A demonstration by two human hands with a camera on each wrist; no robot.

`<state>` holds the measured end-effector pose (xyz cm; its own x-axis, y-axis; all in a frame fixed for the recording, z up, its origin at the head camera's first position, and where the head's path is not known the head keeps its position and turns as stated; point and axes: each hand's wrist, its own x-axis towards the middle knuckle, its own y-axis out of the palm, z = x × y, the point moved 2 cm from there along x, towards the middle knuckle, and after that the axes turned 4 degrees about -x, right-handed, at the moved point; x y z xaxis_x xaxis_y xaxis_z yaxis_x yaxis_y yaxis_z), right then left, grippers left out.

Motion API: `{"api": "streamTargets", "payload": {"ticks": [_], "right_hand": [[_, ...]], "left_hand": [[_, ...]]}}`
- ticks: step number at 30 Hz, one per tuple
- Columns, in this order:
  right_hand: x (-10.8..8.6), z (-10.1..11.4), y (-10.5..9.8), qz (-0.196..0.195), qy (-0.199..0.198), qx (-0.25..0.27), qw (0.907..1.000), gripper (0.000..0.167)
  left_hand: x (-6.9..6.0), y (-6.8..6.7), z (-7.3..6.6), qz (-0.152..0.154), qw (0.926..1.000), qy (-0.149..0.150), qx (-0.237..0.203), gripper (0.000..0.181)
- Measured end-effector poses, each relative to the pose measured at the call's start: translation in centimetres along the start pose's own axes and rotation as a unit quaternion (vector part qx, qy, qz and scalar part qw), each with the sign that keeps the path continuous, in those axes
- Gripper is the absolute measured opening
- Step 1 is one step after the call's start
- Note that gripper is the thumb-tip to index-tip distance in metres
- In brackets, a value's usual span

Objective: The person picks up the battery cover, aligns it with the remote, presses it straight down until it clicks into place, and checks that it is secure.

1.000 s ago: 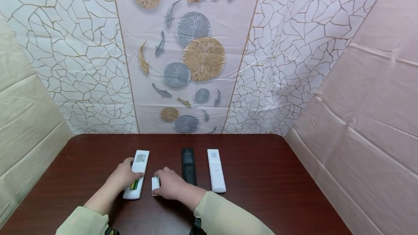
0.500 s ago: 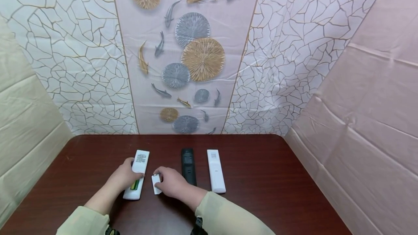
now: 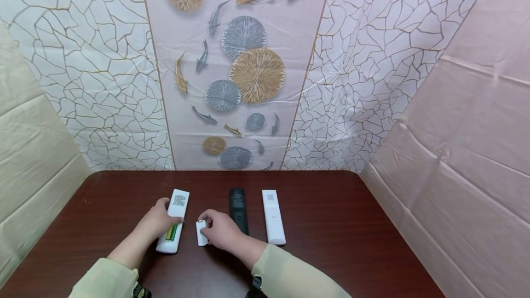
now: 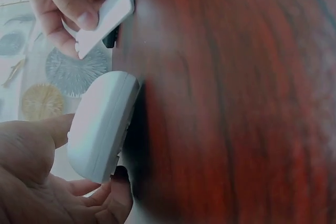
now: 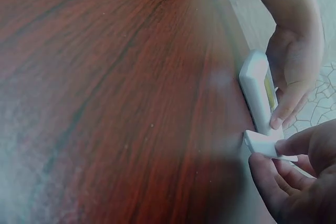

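Note:
On the left of the table lies a white remote control (image 3: pixel 179 200), back side up, with a printed code near its far end. A green battery (image 3: pixel 171 233) shows in its uncovered compartment. My left hand (image 3: pixel 154 222) grips the remote across its middle, fingers on the far side and thumb on the near edge. To the right, my right hand (image 3: pixel 224 231) pinches a small white battery cover (image 3: pixel 201 235) between thumb and fingers. In the left wrist view the cover (image 4: pixel 108 22) is tilted and apart from the remote (image 4: pixel 100 127).
A black remote (image 3: pixel 238 206) lies just beyond my right forearm, partly hidden by it. Farther right is another white remote (image 3: pixel 273 217), its back cover in place. The dark red wooden table (image 3: pixel 331 233) ends at a patterned cloth backdrop (image 3: pixel 248 118).
My right hand has shifted slightly right and away from me with the battery cover, which has turned from its earlier angle. The left hand keeps its grip on the white remote, nearly still.

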<state>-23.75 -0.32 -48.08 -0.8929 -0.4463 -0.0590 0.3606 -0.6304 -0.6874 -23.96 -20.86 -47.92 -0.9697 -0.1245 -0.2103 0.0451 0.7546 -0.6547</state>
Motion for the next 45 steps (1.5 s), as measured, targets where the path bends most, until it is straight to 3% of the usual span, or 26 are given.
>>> {"api": "streamTargets", "payload": {"ticks": [5, 12, 20, 36, 45], "right_hand": [[-0.3, -0.2, -0.2, 0.011, 0.003, 0.035, 0.9993, 0.016], [-0.7, -0.6, -0.5, 0.018, 0.013, 0.066, 0.9976, 0.016], [-1.7, -0.5, -0.8, 0.025, 0.005, 0.099, 0.9948, 0.018], [-2.0, -0.7, -1.2, 0.013, 0.004, 0.128, 0.9916, 0.016], [-2.1, -0.8, -1.8, 0.002, 0.004, 0.148, 0.9889, 0.016]], "left_hand": [[0.2, -0.4, -0.1, -0.020, 0.9996, -0.004, 0.018, 0.069], [0.3, -0.8, 0.0, -0.018, 0.9997, -0.017, -0.005, 0.051], [0.6, -0.9, 0.6, -0.003, 0.9974, -0.044, -0.057, 0.050], [0.7, -0.8, 0.8, -0.012, 0.9957, -0.048, -0.079, 0.047], [0.8, -0.6, 1.0, -0.018, 0.9921, -0.039, -0.118, 0.045]]}}
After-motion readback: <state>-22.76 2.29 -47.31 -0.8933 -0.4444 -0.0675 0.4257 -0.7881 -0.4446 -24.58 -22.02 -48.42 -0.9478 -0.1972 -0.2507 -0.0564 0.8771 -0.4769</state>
